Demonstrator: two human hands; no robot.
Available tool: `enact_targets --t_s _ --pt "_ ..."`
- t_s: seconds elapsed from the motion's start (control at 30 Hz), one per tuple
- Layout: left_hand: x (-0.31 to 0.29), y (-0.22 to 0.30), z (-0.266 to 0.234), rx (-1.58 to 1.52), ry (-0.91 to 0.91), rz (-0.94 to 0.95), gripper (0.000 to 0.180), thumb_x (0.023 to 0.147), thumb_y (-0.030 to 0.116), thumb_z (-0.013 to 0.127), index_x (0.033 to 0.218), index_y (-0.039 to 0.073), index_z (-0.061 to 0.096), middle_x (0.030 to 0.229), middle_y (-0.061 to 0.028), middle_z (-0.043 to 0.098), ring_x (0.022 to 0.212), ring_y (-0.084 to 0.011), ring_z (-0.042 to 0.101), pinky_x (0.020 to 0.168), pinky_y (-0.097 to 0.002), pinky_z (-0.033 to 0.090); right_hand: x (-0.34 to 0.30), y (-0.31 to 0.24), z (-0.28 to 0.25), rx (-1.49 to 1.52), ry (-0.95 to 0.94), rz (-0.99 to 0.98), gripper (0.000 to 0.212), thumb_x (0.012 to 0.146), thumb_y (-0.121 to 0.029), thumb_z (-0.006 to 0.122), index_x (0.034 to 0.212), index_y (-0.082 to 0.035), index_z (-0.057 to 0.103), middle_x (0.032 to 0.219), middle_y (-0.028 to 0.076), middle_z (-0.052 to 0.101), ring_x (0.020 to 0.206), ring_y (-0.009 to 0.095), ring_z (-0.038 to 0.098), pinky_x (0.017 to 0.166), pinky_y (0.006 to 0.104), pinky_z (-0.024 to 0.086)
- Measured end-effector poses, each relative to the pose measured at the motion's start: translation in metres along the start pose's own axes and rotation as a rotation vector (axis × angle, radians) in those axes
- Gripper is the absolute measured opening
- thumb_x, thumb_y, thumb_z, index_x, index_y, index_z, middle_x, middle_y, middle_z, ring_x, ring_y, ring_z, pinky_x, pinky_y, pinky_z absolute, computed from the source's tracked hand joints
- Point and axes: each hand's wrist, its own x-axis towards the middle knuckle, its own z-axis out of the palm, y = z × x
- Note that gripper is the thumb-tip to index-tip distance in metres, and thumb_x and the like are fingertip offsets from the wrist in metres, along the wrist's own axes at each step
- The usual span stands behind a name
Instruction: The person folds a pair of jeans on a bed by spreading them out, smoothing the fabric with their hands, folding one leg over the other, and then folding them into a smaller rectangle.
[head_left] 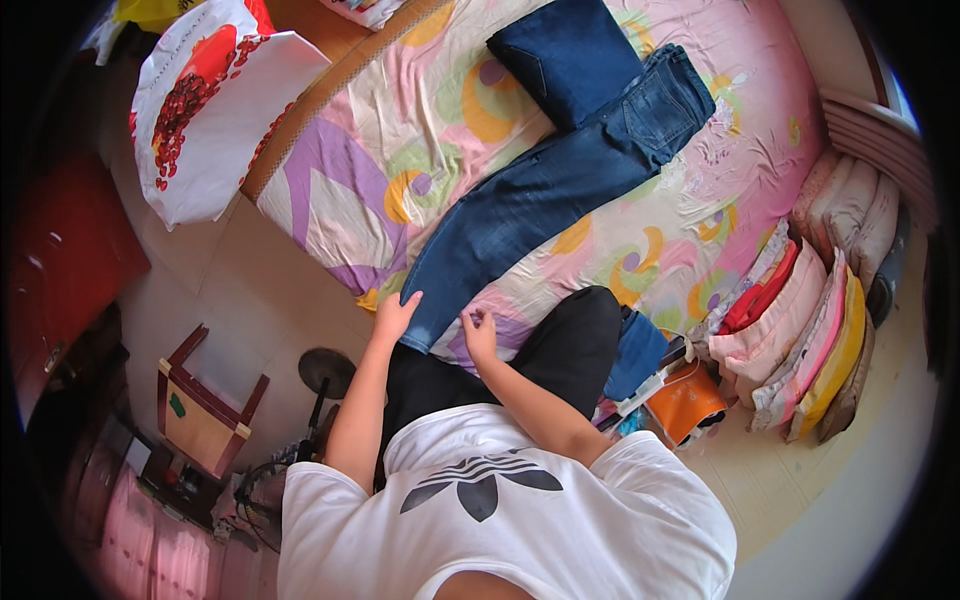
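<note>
A pair of dark blue jeans lies folded lengthwise across the bed, its waist and back pocket at the far right and its leg reaching toward me. My left hand grips the left edge of the leg near the hem, thumb on top of the cloth. To the right of the hem, a little apart from the denim, my right hand hovers with its fingers curled in; nothing shows in it. Beyond the leg, a folded pair of dark jeans touches the waist part of the first.
Under the jeans is a bed with a patterned sheet. A white bag with red print stands at the far left. Stacked cushions and an orange item are at the right. A wooden stool and a fan's round base are on the left floor.
</note>
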Motion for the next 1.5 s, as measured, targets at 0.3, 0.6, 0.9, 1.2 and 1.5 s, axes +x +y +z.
enact_targets --t_s 0.3,0.6,0.9,1.2,1.5 --pt "-0.050 0.031 0.003 -0.397 -0.042 0.105 0.031 0.091 0.022 0.063 0.107 -0.004 0.060 0.098 -0.0126 0.068 0.090 -0.0204 0.064 0.080 -0.0328 0.049 -0.105 -0.066 -0.057 0.956 -0.350 0.371 0.042 0.094 -0.032 0.058 0.128 -0.007 0.053 0.120 0.009 0.062 0.106 0.024 0.061 0.093 0.0395 0.047" --pt "-0.117 0.103 -0.022 0.074 0.000 0.494 0.046 0.090 0.018 0.058 0.129 0.007 0.035 0.107 -0.0248 0.064 0.102 -0.0401 0.061 0.083 -0.0439 0.048 -0.175 -0.079 -0.083 0.781 0.250 0.060 0.038 0.095 -0.024 0.057 0.129 -0.011 0.045 0.093 0.004 0.060 0.066 0.012 0.055 0.043 0.0272 0.044" --pt "-0.112 0.078 -0.048 0.163 -0.106 0.624 0.033 0.087 0.026 0.065 0.104 -0.001 0.059 0.090 -0.0190 0.068 0.083 -0.0326 0.066 0.073 -0.0393 0.049 -0.222 -0.070 -0.045 1.080 0.251 -0.219 0.040 0.096 -0.023 0.057 0.130 -0.011 0.041 0.072 0.001 0.053 0.043 0.008 0.042 0.037 0.0228 0.030" --pt "-0.125 0.085 -0.019 0.025 -0.262 0.472 0.032 0.091 0.035 0.062 0.085 0.004 0.060 0.061 0.0007 0.051 0.048 -0.0099 0.045 0.043 -0.0277 0.036 -0.226 -0.050 -0.072 1.320 0.042 -0.131 0.036 0.095 -0.030 0.057 0.124 -0.013 0.042 0.086 0.004 0.059 0.052 0.015 0.056 0.045 0.0249 0.041" --pt "-0.183 0.120 0.043 -0.043 -0.255 0.524 0.041 0.092 0.035 0.060 0.085 -0.005 0.060 0.073 -0.0126 0.063 0.068 -0.0219 0.057 0.066 -0.0371 0.045 -0.246 0.014 -0.109 1.265 0.067 -0.292 0.043 0.096 -0.036 0.054 0.131 -0.017 0.038 0.110 0.010 0.061 0.078 0.024 0.070 0.061 0.0305 0.050"
